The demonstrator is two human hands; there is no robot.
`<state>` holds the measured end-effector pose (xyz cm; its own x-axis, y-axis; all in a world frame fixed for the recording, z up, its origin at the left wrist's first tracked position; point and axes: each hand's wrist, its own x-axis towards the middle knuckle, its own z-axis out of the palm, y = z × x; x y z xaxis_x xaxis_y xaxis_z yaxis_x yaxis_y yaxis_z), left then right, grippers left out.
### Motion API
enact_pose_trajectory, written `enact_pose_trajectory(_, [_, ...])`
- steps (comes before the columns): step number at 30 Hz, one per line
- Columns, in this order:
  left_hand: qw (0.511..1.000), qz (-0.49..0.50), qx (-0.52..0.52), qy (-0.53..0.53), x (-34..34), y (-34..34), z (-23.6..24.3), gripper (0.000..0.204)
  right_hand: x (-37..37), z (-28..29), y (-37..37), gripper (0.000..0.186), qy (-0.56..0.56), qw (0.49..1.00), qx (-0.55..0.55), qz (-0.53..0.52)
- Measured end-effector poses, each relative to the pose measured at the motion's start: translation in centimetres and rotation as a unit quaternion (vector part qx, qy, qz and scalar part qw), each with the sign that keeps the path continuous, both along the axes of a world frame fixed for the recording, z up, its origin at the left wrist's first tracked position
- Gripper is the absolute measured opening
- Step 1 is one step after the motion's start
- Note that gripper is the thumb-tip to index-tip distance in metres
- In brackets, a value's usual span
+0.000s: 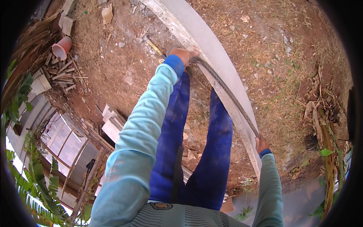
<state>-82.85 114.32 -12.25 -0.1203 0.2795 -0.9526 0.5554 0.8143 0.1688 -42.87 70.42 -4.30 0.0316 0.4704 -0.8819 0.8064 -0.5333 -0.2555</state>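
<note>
My left hand is stretched far out and closed around one end of a long, dark, ribbed steel bar. My right hand, closer to my body, grips the bar's other end. The bar curves slightly between the two hands and lies along the edge of a pale grey concrete slab. My legs in blue trousers stand just left of the slab on red earth. A tool with a yellow handle lies on the ground close to my left hand.
A terracotta pot and a pile of wood scraps lie at the upper left. Stacked pale slabs sit by my left leg. Dry grass and dead plant stems cover the right side. Green leaves fill the lower left.
</note>
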Motion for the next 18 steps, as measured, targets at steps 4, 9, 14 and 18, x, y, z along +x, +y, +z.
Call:
enact_pose_trajectory(4, [0.995,0.090,-0.019,-0.038,0.5,-0.1,1.8,0.030,0.7,-1.0,1.2,0.050,-0.005,1.000,-0.019,0.013])
enact_pose_trajectory(9, [0.964,0.224,-0.061,-0.129,1.8,0.5,3.0,0.018,1.8,-1.0,2.4,0.051,-0.029,0.999,-0.034,0.017])
enact_pose_trajectory(14, [0.985,0.162,-0.001,-0.064,4.1,0.3,1.9,0.012,2.8,-1.5,1.7,0.051,-0.059,0.998,-0.026,-0.024])
enact_pose_trajectory(18, [0.992,0.047,0.059,-0.103,0.7,0.0,-2.5,0.012,2.2,-2.5,1.7,0.053,-0.035,0.999,-0.018,0.015])
